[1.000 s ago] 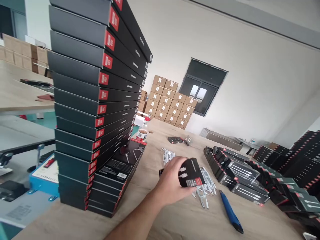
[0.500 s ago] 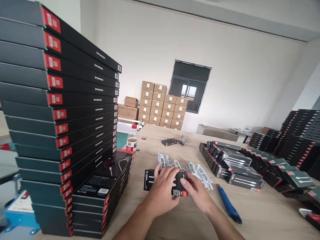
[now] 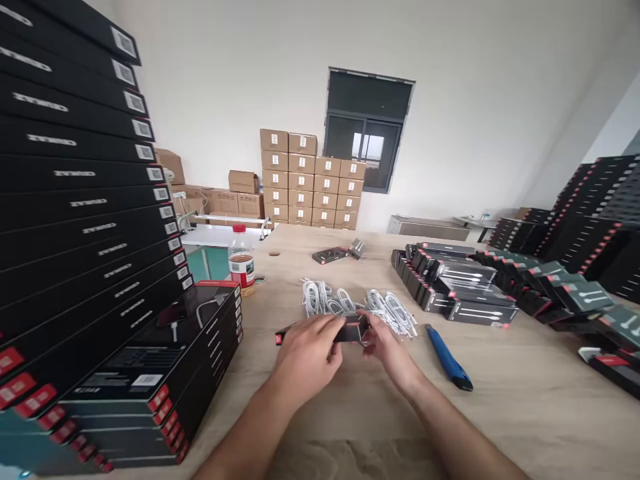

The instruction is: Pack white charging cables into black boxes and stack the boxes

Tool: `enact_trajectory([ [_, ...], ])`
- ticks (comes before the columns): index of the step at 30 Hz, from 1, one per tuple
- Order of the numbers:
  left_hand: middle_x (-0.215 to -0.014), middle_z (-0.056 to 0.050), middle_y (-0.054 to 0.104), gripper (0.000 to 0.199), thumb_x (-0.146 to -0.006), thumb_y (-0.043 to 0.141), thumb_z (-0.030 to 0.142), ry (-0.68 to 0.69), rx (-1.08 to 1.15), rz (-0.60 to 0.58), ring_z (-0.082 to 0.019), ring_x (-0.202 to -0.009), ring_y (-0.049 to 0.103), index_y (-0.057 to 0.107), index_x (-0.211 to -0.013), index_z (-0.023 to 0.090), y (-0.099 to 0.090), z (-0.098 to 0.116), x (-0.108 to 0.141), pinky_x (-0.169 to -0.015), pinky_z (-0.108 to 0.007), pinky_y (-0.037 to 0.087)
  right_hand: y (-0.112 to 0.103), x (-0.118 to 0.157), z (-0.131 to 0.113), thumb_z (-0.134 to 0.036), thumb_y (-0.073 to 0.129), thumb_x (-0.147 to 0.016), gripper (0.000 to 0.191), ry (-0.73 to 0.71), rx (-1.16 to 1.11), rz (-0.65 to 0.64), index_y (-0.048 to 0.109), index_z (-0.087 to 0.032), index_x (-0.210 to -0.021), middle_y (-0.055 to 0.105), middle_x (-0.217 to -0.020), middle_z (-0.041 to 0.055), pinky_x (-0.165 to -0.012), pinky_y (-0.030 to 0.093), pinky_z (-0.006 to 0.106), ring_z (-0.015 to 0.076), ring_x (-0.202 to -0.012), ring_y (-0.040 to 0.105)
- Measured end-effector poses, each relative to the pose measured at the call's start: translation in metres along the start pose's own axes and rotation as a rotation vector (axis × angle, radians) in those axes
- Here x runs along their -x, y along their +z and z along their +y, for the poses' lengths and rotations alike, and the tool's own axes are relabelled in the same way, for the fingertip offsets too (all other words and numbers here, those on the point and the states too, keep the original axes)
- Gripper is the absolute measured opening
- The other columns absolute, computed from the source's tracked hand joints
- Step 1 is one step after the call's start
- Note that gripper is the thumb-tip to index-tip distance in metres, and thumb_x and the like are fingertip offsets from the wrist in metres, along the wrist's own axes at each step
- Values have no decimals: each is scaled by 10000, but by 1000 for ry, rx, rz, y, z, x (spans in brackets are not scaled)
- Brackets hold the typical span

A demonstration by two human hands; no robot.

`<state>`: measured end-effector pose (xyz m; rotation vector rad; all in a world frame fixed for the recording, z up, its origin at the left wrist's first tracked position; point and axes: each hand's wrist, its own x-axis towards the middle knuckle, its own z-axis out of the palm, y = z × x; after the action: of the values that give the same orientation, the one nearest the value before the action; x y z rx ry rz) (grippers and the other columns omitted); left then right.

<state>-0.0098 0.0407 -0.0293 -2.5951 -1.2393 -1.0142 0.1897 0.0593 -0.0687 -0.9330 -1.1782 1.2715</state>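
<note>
Over the middle of the table I hold a small black cable box (image 3: pixel 354 329), its narrow side now toward me. My left hand (image 3: pixel 309 347) is wrapped over the box's left and middle part, hiding much of it. At the right end, my right hand (image 3: pixel 387 343) has its thumb and fingers closed around the edge, where a flap seems to be. Just behind the box lie coiled white cables (image 3: pixel 317 297) and, to their right, more white cable coils (image 3: pixel 393 312). A blue utility knife (image 3: pixel 449 360) rests right of my right hand.
Tall stacked black boxes (image 3: pixel 90 173) and a lower black stack (image 3: pixel 200 347) stand at left, with a bottle (image 3: pixel 241 260) behind. Rows of small cable boxes (image 3: pixel 450 280) line the right. Two small boxes (image 3: pixel 330 255) lie farther back. Cartons (image 3: pixel 301 180) are piled by the wall.
The box has been turned so its printed face no longer faces me and a narrow side shows. Both hands stay on it. My view has shifted, bringing the left stack closer.
</note>
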Motion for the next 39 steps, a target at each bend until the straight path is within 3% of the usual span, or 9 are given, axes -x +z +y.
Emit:
enact_trajectory([
  [4,-1165,-84,730,458,-824,542,174,-7,1,90,-287,-1021,683,625,-1271,234,-9,-4,0,-891,-402,526,-1,8,-18,-431,654,-805,507,-160,24,-111,641,-284,-1290,664,-1288,63,-793,497,331,261,-1139,592],
  [6,-1173,-83,725,484,-819,531,168,-10,13,130,-285,-1035,679,606,-1293,237,-11,-6,0,-900,-398,524,5,13,-22,-411,694,-804,357,-188,104,-223,721,-250,-1122,720,-1101,46,-815,483,337,243,-1014,622],
  [9,-1287,-93,671,568,-815,514,132,2,-16,170,-289,-1157,630,535,-1373,236,-9,-5,-2,-1062,-451,436,15,16,-20,-473,711,-830,277,-222,193,-195,722,-198,-861,683,-811,6,-763,457,306,180,-783,593],
  [13,-1473,-136,522,777,-762,584,153,-5,-36,74,-326,-1352,489,355,-1501,222,-3,4,-2,-1215,-591,149,25,19,-11,-558,697,-832,372,-198,197,-104,686,-189,-789,639,-733,-4,-705,448,285,164,-719,558],
  [17,-1490,-148,502,849,-714,641,191,-42,11,15,-341,-1397,432,326,-1502,218,3,10,-1,-1214,-606,82,31,24,-10,-559,724,-802,384,-167,232,-107,657,-190,-717,612,-678,-10,-657,440,280,156,-667,536],
  [22,-1299,-88,638,610,-723,682,204,-117,90,24,-298,-1244,564,490,-1301,238,1,8,-5,-1201,-569,144,34,28,-17,-478,655,-852,278,-134,159,-175,702,-207,-814,656,-759,-4,-697,463,292,169,-722,576],
  [26,-1259,-50,652,590,-694,686,151,-94,138,-22,-288,-1210,578,512,-1246,264,-2,12,-5,-1201,-571,120,34,27,-21,-341,641,-810,206,-130,119,-183,727,-237,-964,705,-884,3,-723,492,302,199,-832,622],
  [33,-1211,-41,674,588,-678,684,99,-2,132,-75,-293,-1186,580,531,-1212,293,2,14,-3,-1215,-568,46,31,25,-18,-196,611,-731,181,-124,159,-207,698,-204,-889,708,-849,1,-775,503,314,200,-843,642],
  [39,-1252,-45,662,657,-643,713,85,82,209,-139,-302,-1224,568,522,-1232,305,5,15,-2,-1213,-569,-100,28,24,-10,-151,602,-656,270,-117,268,-95,665,-204,-914,720,-873,12,-758,518,322,223,-838,651],
])
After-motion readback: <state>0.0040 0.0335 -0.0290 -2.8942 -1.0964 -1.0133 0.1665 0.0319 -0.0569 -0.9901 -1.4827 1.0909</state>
